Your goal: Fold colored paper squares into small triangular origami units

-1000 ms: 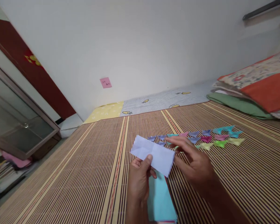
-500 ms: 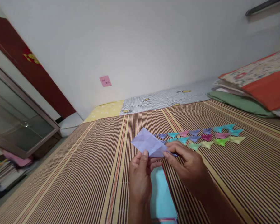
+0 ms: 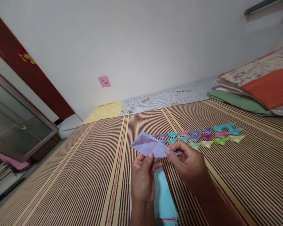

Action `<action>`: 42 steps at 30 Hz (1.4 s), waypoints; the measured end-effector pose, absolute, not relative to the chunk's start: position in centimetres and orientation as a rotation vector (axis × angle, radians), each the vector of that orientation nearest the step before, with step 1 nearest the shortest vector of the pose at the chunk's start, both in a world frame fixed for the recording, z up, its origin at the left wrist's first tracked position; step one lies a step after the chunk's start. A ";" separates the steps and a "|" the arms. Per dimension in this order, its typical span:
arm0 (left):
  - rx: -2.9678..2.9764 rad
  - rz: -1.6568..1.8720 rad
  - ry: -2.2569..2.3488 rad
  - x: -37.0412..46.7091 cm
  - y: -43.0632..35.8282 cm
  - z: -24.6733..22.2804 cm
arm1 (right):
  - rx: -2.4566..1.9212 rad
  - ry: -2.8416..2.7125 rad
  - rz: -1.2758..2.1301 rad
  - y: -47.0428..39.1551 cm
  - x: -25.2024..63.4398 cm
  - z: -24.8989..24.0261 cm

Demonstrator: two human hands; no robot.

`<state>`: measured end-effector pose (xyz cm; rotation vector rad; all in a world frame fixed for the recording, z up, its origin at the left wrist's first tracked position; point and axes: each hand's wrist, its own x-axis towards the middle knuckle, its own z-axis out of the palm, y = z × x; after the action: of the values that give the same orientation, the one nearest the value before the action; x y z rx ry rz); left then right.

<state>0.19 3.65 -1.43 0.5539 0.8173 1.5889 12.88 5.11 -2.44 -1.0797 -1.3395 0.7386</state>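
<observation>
A creased sheet of lavender origami paper (image 3: pixel 147 142), partly folded, is held up between both hands above the mat. My left hand (image 3: pixel 143 175) pinches its lower edge, thumb on top and fingers behind. At the right end, my right hand (image 3: pixel 188 161) grips the narrow tip between thumb and fingers. Beneath my left hand lies a stack of light blue paper (image 3: pixel 165 194), partly covered by the hand and wrist. Past my right hand, several small folded paper pieces stand in rows, among them a bright green one (image 3: pixel 221 141) and a magenta one (image 3: pixel 207 137).
A striped bamboo mat (image 3: pixel 85 169) covers the surface. Folded bedding (image 3: pixel 261 91) lies at the right by the wall. A pink note (image 3: pixel 104 81) is stuck to the white wall. At the left stand a glass-fronted cabinet (image 3: pixel 19 116) and a pile of books (image 3: pixel 2 174).
The lavender paper has tipped, so its upper part looks flatter and narrower. Both hands keep their hold on it. The whole view has shifted slightly.
</observation>
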 end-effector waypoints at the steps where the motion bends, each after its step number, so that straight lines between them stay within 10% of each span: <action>1: 0.525 1.593 0.815 0.2 3.7 -1.4 | -1.066 -1.306 0.759 5.2 12.8 -2.5; 42: 0.828 1.873 1.038 -1.0 3.3 -2.1 | -0.870 -1.758 0.407 4.6 13.9 -1.2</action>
<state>-1.03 3.32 -2.05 0.8284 1.0377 1.8726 13.90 4.65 -1.24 -0.8698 -1.7579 0.4069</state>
